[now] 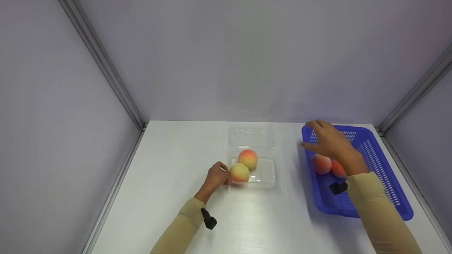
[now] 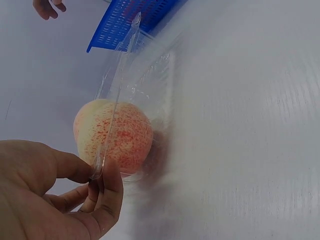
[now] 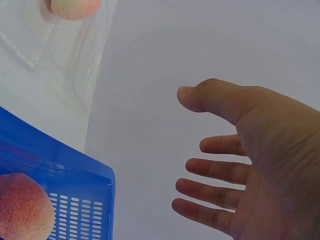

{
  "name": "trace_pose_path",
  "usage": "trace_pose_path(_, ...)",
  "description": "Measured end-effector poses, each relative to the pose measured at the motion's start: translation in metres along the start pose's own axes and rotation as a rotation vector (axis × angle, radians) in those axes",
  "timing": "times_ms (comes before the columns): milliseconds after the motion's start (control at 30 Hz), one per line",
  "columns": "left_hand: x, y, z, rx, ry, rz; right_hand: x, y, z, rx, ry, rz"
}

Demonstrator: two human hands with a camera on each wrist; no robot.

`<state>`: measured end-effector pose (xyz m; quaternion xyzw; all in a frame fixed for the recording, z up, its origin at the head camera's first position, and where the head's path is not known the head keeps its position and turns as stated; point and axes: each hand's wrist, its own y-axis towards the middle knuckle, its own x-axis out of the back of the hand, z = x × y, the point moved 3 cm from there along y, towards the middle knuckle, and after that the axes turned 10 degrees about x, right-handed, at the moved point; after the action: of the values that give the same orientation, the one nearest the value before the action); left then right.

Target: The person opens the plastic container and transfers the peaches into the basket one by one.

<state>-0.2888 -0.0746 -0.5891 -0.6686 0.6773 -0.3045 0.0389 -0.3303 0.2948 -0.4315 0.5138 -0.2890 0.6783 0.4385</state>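
A clear plastic clamshell box lies with its lid folded back toward the wall. Two yellow-and-red peaches sit in its left half: a front peach and a rear peach. My left hand pinches the box's near left rim between thumb and fingers, right by the front peach in the left wrist view. Over the left part of a blue basket hovers my right hand, fingers spread and nothing in them. Below it in the basket are a pinkish peach and a redder peach, partly hidden by the wrist.
The white table is bounded by a grey back wall and side panels with metal frame rails. The basket's raised rim stands to the right of the box, with a strip of table between them.
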Motion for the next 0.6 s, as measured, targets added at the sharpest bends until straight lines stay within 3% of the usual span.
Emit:
trace_pose_path(167,0.0,0.0,0.0,0.01,0.013,-0.009,-0.002,0.004,0.006,-0.016,0.024,0.013)
trace_pose_path(600,-0.001,-0.001,-0.001,0.003,0.018,-0.01,-0.004,0.016,0.021,0.047,0.033,-0.02)
